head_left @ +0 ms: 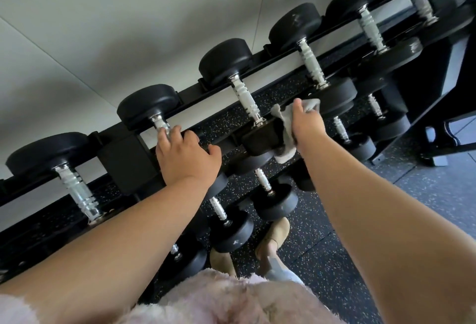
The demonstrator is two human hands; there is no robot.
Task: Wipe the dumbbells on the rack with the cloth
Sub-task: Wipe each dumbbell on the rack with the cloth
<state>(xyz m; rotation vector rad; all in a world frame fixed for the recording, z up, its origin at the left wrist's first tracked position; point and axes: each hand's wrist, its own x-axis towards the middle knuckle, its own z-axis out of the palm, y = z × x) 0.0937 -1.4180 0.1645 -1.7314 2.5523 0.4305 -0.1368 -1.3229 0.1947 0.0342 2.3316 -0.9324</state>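
Head view: pale wall, speckled black rubber floor [322, 259], black steel rack [128, 156]. Right hand [306, 125] grips grey cloth [286, 128] against near head of black rubber dumbbell with chrome handle [247, 99]. Left hand [185, 153] curls over neighbouring dumbbell's handle [161, 124]. Risks: cloth snagging rack edge under right hand; nudged dumbbell rolling toward beige shoes [273, 236] below.
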